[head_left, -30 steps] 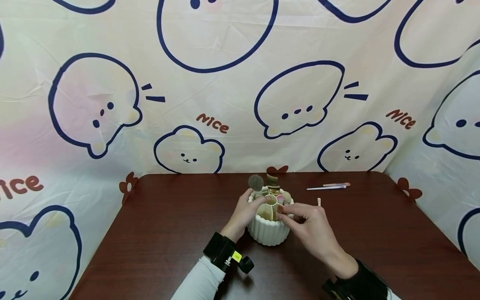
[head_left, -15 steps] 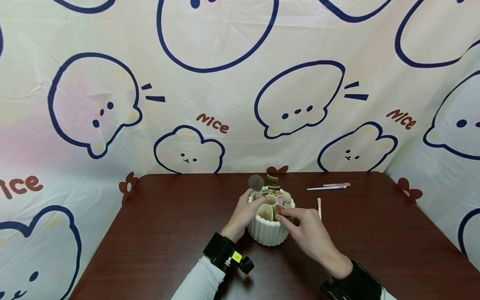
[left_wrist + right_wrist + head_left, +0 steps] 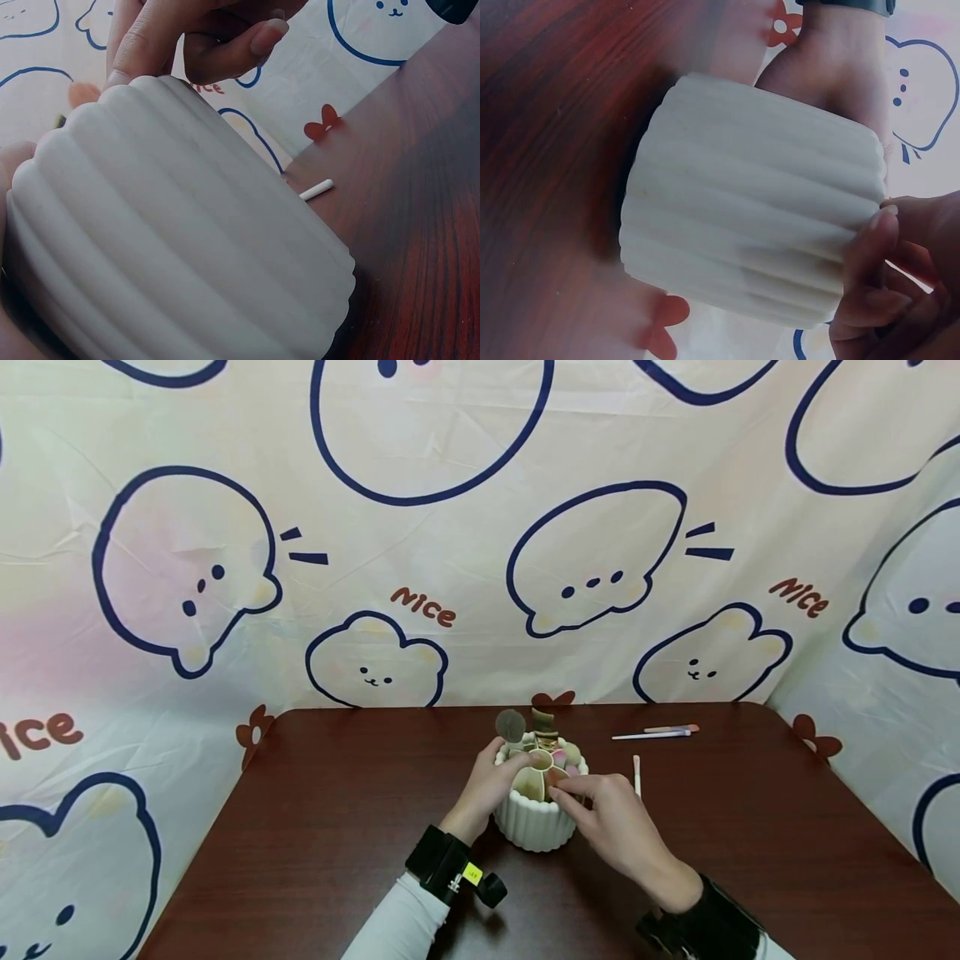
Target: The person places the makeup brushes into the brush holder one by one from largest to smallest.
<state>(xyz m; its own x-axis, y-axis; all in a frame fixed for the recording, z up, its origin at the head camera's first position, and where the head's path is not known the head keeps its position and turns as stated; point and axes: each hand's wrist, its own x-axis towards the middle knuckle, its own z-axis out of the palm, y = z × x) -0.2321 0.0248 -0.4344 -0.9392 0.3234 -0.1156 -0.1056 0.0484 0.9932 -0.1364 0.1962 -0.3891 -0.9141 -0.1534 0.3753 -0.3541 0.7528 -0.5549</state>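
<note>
A white ribbed brush holder (image 3: 536, 827) stands upright on the table, its top divided into compartments. My left hand (image 3: 483, 789) grips its left side, thumb over the top and fingers around the outside. At the front right compartment, my right hand (image 3: 618, 818) pinches a makeup brush with an orange-brown head (image 3: 556, 777); the brush's lower part is hidden. In the left wrist view, that orange head (image 3: 84, 94) shows blurred above the rim, beside the right fingertips. The right wrist view shows the right thumb and curled fingers (image 3: 870, 300) at the rim.
Behind the rim rise a round grey-green piece (image 3: 511, 725) and a green-gold item (image 3: 543, 724). Pink and beige sponge-like pieces (image 3: 572, 753) fill rear compartments. Two thin brushes (image 3: 652, 733) lie at the back right; a small white stick (image 3: 637, 775) lies nearer. A printed cloth surrounds the table.
My right hand has moved slightly left over the front compartment, and the orange-brown brush head has shifted left with it. The left hand and the holder stay in place.
</note>
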